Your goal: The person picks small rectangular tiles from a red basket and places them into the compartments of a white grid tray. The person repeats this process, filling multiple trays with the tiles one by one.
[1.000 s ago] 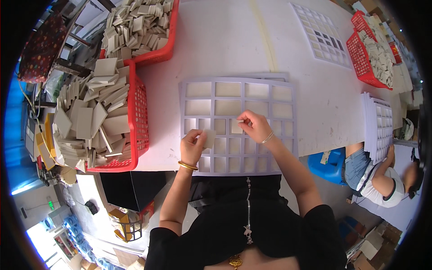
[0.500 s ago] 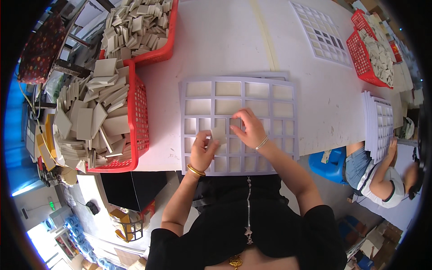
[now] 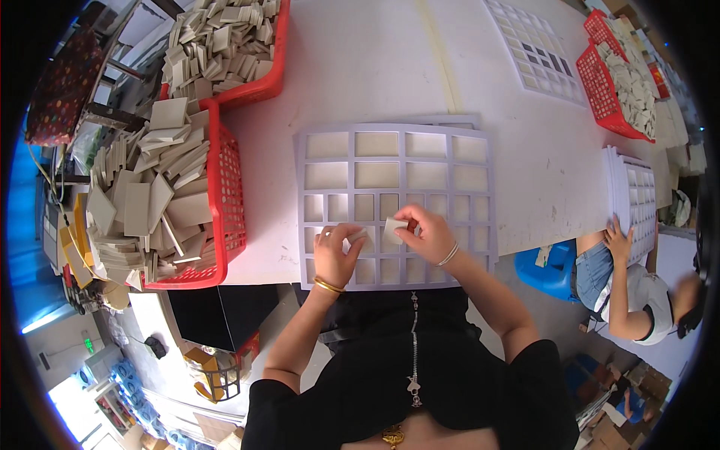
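A white grid tray [image 3: 399,189] with rows of large and small compartments lies in front of me, pale pieces filling many of them. Over its lower middle, my right hand [image 3: 429,238] pinches a small square off-white tile [image 3: 393,231] between thumb and fingers, tilted above the grid. Just left of it, my left hand [image 3: 334,259] is closed on a pale tile [image 3: 361,237], mostly hidden by the fingers; whether it holds more than one I cannot tell.
Red baskets heaped with off-white tiles [image 3: 137,210] stand to the left. Far right are another gridded tray [image 3: 536,52], red baskets [image 3: 600,82] and a stack of trays [image 3: 619,187]. A person's hand [image 3: 619,241] touches that stack, near a blue stool [image 3: 541,271].
My right hand has moved back toward me from a third-row compartment and now pinches a small tile. My left hand has stayed nearly in place. The co-worker's arm has shifted.
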Motion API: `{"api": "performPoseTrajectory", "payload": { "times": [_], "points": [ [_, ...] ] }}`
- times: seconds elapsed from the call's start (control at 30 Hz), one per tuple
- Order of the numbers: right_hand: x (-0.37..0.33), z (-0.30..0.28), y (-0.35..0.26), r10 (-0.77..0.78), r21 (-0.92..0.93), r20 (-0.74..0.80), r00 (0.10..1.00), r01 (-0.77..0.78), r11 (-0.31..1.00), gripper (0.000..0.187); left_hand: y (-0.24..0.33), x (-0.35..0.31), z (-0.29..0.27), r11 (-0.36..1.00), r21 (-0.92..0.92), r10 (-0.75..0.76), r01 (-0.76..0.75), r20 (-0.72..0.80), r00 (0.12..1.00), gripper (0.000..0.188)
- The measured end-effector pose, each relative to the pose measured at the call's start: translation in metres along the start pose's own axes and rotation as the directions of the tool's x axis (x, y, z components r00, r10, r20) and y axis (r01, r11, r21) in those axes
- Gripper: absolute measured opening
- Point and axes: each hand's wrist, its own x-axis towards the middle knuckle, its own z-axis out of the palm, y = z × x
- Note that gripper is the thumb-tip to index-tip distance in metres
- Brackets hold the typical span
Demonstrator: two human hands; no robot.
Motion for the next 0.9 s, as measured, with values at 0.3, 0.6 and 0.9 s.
{"api": "performPoseTrajectory", "payload": {
  "times": [0.3,0.6,0.9],
  "points": [
    [-0.007,0.013,0.017,0.045,0.023,0.139,0.989,-0.049,0.999,0.016,-0.005,0.009,0.007,0.991,0.128,0.046,-0.045,-0.001,0.999,0.015],
    [-0.008,0.016,0.017,-0.036,-0.097,0.082,0.996,0.044,0.994,0.016,-0.020,0.035,-0.008,0.975,0.052,0.206,-0.217,0.170,0.964,0.006],
    [-0.009,0.016,0.009,-0.272,-0.449,0.047,0.961,0.264,0.854,0.025,-0.011,0.022,0.001,0.875,0.328,0.336,-0.355,0.116,0.935,0.020]
  ]
}}
